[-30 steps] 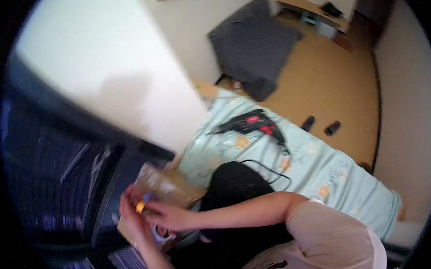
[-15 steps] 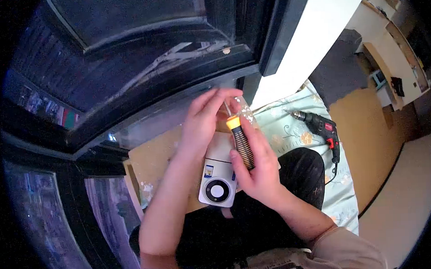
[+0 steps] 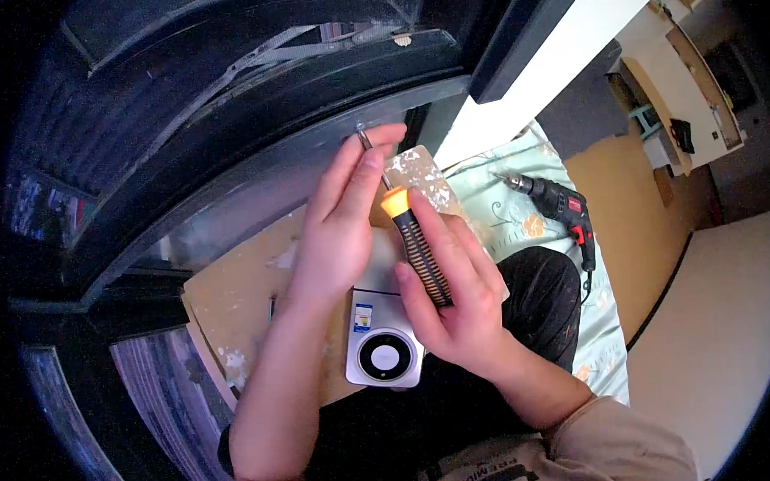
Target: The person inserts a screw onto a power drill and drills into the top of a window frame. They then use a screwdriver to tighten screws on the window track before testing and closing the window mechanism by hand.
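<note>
Because the screwdriver (image 3: 424,260) is long and thin in the shank, both hands seem to share it. The right hand (image 3: 463,297) wraps the ribbed black-and-yellow handle, thumb along one side and fingers along the other, a grip that suits twisting. The left hand (image 3: 341,200) pinches the slim metal shaft near its tip between thumb and fingers, probably to steady it; how hard it presses I can't tell. The tip points up toward the dark window frame (image 3: 313,124), though I can't make out whether it touches.

Just below the hands, a flat silver device (image 3: 385,355) with rounded corners, a glossy black ring and a pale disc lies on a tan board (image 3: 225,288), whose surface is scuffed with flaky white patches. Beyond the bent knee (image 3: 540,299) in dark, matte fabric, a black-and-red drill (image 3: 562,205) lies on its side, presumably left handy, on a creased, pale green cloth (image 3: 605,351) printed with orange flowers.
</note>
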Tool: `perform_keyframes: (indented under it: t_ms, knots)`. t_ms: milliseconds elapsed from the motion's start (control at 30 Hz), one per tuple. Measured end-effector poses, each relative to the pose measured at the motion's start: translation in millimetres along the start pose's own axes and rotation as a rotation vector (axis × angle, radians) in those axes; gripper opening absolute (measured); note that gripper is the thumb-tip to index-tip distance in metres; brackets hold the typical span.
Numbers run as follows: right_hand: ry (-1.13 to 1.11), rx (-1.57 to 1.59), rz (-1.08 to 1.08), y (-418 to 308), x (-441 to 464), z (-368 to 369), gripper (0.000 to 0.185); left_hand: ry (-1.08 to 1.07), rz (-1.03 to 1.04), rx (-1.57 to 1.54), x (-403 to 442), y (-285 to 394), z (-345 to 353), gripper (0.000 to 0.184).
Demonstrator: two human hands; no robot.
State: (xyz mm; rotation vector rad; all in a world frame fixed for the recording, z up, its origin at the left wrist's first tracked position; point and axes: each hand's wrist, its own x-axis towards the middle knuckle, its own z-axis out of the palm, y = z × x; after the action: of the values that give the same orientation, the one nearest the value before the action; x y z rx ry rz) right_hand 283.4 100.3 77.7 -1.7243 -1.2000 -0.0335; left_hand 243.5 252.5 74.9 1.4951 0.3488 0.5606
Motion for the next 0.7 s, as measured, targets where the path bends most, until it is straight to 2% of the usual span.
perform_keyframes:
  t_ms: [233, 333, 533, 600, 700]
  knots:
    - [-0.004, 0.016, 0.003, 1.1, -0.1, 2.8, 0.063, 0.001, 0.052, -0.020, 1.5, -3.6, -1.9, 0.037]
    - [0.042, 0.028, 0.000, 1.0, 1.3, 4.1, 0.058, -0.007, 0.066, -0.015, 2.3, -4.8, -2.6, 0.036]
    - [-0.030, -0.210, -0.047, -2.8, 3.2, -6.8, 0.059, 0.001, 0.070, -0.047, 4.0, -7.7, -1.6, 0.038]
    - [-0.142, -0.398, 0.007, -11.2, 4.6, -11.4, 0.060, 0.002, 0.062, -0.052, 4.1, -6.0, -1.1, 0.038]
    - [-0.125, -0.372, -0.018, -13.6, 11.4, -15.1, 0.060, -0.007, 0.020, -0.048, 3.2, -2.1, -0.8, 0.043]
